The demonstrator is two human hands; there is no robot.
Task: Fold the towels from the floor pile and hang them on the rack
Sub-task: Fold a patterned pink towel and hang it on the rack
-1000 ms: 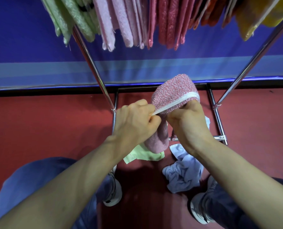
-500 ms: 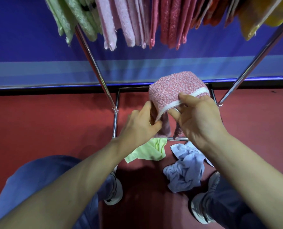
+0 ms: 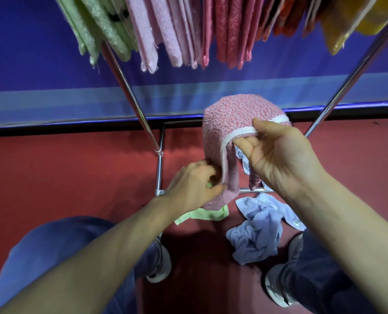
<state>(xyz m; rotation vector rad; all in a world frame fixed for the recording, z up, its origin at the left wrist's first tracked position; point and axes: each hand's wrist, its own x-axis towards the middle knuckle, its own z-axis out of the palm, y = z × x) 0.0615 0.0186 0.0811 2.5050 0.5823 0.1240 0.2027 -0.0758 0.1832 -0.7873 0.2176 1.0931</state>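
A pink towel with a white edge is held up in the middle of the frame. The right hand pinches its white edge up high. The left hand grips its bottom end. Two more towels lie on the red floor below.

Looks like an indoor laundry-drying corner; whether home or studio, cannot tell. At 12 o'clock, a plain blue wall with a paler stripe low down, meeting a red, carpet-like floor. Against that wall, a chrome rack, slanted legs at 11 and 1 o'clock, crowded along the top with hung towels in green, pink, red and yellow. Between 5 and 6 o'clock, crumpled towels lying on the floor.
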